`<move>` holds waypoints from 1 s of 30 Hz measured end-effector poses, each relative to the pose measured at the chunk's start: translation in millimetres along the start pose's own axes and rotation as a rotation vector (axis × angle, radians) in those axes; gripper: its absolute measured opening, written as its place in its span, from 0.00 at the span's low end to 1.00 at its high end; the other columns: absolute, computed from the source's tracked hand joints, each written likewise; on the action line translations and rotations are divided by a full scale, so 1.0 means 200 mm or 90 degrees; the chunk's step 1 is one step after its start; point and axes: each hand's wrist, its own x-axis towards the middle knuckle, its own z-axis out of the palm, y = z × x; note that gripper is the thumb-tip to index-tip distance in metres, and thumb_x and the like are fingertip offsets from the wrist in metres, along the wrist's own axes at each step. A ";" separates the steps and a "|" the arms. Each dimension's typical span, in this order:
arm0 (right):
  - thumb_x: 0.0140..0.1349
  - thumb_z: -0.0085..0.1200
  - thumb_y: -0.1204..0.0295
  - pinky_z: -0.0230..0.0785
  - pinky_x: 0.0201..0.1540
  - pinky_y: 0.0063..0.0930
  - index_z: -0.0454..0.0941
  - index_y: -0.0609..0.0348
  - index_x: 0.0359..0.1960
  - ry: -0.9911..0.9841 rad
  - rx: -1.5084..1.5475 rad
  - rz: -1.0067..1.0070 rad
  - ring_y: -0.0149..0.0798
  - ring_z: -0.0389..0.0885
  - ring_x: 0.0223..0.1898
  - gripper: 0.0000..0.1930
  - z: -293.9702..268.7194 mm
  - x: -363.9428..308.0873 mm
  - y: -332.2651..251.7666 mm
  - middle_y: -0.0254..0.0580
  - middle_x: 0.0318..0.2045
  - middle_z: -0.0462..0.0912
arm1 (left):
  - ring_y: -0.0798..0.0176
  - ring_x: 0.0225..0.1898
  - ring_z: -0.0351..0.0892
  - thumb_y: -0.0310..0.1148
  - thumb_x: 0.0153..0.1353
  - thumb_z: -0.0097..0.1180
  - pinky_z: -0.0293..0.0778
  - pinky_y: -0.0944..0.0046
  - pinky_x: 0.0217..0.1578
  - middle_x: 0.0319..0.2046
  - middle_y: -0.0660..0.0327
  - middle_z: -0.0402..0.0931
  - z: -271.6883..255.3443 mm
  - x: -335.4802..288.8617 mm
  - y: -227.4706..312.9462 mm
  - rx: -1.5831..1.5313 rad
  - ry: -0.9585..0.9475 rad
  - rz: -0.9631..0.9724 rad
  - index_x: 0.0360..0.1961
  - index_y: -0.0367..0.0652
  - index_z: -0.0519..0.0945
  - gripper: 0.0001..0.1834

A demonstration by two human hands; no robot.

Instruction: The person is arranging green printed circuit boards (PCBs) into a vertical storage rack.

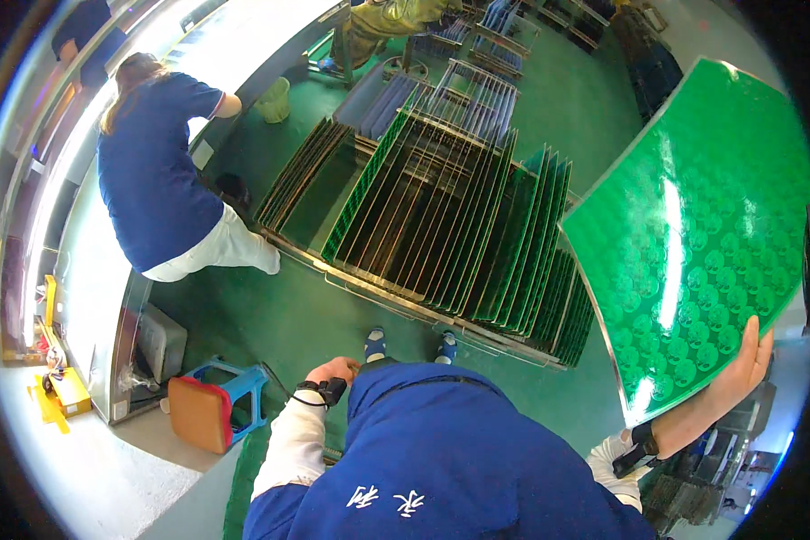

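My right hand (754, 356) holds a large glossy green circuit board panel (693, 243) by its lower right edge, raised to the right of my body. Rows of round patterns cover the panel, and light glares off it. At my waist is my left hand (335, 370), with a dark band on its wrist; its fingers are mostly hidden against my jacket. In front of me stands a rack (378, 286) with several green-edged panels (432, 216) upright in its slots, apart from both hands.
A co-worker (162, 171) in a blue shirt stands at a brightly lit bench on the left. A blue stool (243, 391) with a brown seat is at lower left. More racks (472, 99) stand farther back, near a pale green bin (274, 101).
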 end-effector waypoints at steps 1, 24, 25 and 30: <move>0.66 0.47 0.73 0.70 0.46 0.27 0.74 0.67 0.51 -0.003 -0.002 -0.001 0.34 0.77 0.44 0.15 0.00 0.00 -0.01 0.47 0.45 0.79 | 0.60 0.37 0.79 0.41 0.49 0.61 0.73 0.63 0.40 0.39 0.55 0.82 -0.01 0.00 -0.02 -0.020 0.005 0.014 0.53 0.38 0.76 0.30; 0.65 0.47 0.76 0.63 0.39 0.17 0.77 0.67 0.43 -0.317 0.136 0.093 0.21 0.71 0.34 0.09 0.84 -0.34 -0.05 0.31 0.34 0.78 | 0.66 0.31 0.76 0.33 0.52 0.59 0.73 0.65 0.29 0.38 0.60 0.81 -0.06 -0.12 -0.23 -0.199 -0.001 0.004 0.55 0.38 0.74 0.27; 0.65 0.47 0.76 0.63 0.39 0.17 0.77 0.67 0.43 -0.316 0.133 0.096 0.21 0.71 0.34 0.09 0.85 -0.35 -0.03 0.31 0.34 0.78 | 0.66 0.31 0.76 0.33 0.52 0.59 0.73 0.65 0.30 0.37 0.60 0.81 -0.07 -0.13 -0.23 -0.198 -0.003 -0.004 0.55 0.38 0.74 0.27; 0.65 0.47 0.76 0.62 0.35 0.16 0.78 0.66 0.42 -0.331 0.095 0.078 0.20 0.69 0.31 0.09 0.97 -0.42 -0.03 0.30 0.32 0.78 | 0.61 0.42 0.78 0.37 0.51 0.63 0.73 0.64 0.41 0.45 0.56 0.79 -0.05 -0.06 -0.33 -0.218 -0.022 -0.002 0.56 0.36 0.73 0.31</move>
